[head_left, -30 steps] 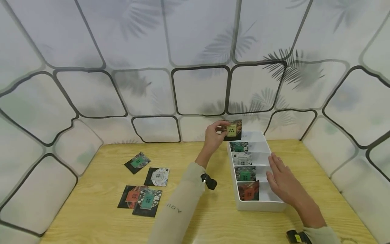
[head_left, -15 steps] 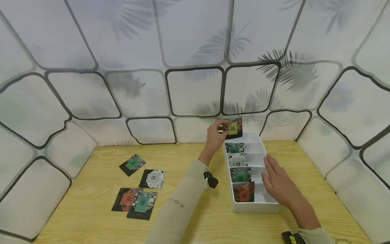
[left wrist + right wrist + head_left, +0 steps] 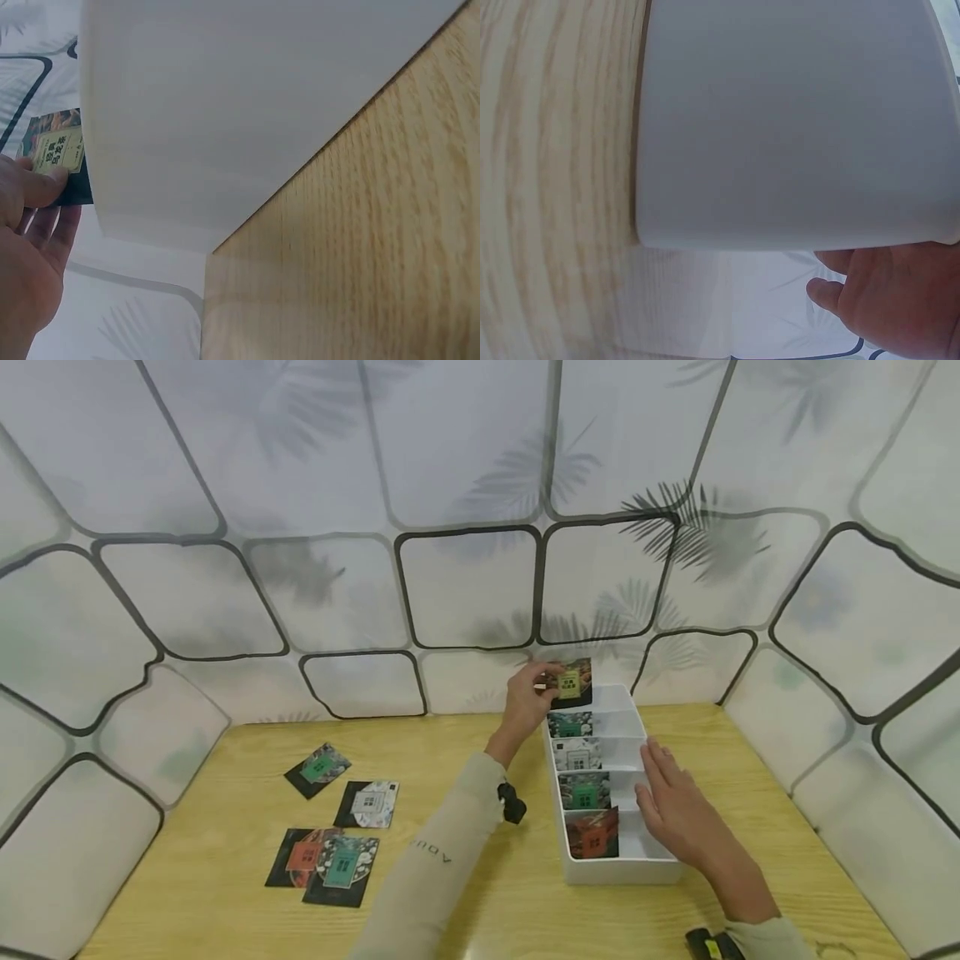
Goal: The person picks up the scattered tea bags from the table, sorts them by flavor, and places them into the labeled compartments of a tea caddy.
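My left hand [image 3: 527, 700] pinches a dark sachet with a yellow label [image 3: 573, 683] between thumb and fingers. The sachet stands upright at the far compartment of a white divided box [image 3: 622, 872], partly above its rim; the left wrist view shows its right side hidden by the box wall. Along the box's right edge lies my right hand [image 3: 686, 810], fingers straight. Nearer compartments hold a teal-labelled sachet [image 3: 570, 724], a white one [image 3: 577, 753], a green-labelled one [image 3: 586, 791] and a red one [image 3: 593, 835].
On the wooden table [image 3: 510, 893] to the left lie a green-labelled sachet [image 3: 318, 769], a white-and-black sachet [image 3: 367, 803] and a red-labelled sachet [image 3: 300, 857] partly under a teal-labelled sachet [image 3: 342, 868]. A patterned fabric wall [image 3: 360, 685] rises behind and at both sides.
The head view has shifted, so the scene sits further left. Relative to the box, the yellow-labelled sachet has moved slightly right and, since half a second ago, slightly down. The right hand stays at the box edge.
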`<state>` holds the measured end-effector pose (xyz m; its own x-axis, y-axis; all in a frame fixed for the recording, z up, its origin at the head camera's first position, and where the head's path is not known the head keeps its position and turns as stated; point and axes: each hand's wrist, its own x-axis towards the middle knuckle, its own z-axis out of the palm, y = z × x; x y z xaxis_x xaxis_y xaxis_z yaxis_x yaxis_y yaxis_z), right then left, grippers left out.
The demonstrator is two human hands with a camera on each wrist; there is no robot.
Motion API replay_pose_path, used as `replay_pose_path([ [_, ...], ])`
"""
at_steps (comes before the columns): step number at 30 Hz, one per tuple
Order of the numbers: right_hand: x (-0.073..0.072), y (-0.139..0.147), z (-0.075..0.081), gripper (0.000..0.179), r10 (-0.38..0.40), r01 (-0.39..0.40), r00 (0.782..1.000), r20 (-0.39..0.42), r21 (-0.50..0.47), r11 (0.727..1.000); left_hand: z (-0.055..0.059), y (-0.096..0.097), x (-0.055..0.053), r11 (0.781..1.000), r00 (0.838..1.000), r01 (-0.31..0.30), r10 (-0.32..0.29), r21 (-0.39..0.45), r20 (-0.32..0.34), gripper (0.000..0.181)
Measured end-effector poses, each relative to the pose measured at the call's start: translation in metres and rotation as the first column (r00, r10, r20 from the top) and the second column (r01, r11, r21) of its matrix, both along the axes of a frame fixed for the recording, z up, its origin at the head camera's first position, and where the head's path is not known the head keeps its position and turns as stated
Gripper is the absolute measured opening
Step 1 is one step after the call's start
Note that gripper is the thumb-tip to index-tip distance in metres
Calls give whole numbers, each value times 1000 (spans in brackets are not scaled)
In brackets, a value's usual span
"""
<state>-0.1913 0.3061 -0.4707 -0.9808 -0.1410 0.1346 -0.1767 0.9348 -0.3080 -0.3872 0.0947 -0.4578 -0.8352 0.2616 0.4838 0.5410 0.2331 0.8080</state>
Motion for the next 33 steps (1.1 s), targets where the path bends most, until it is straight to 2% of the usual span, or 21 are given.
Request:
replay_pose_path([
  [3,-2,-1,1,64,6,-6,1000,1,1,1000,-4,-1,-1,1000,1000,14,-14,-9,-4,31],
  [10,1,0,0,64,-1,1,1000,-11,-1,1000,-12,2,4,998,998,61,-60,-32,35,34],
  [18,0,0,2,64,-5,5,1000,-7,4,1000,-14,1,3,998,998,55,-55,-19,14,35],
  [25,-2,-3,1,64,4,-4,1000,-3,11,1000,-16,-8,3,999,998,32,-33,-23,-49,32],
  [33,-2,0,1,64,10,-10,1000,-5,9,1000,-13,-10,6,998,997,51,-54,-41,-57,31],
])
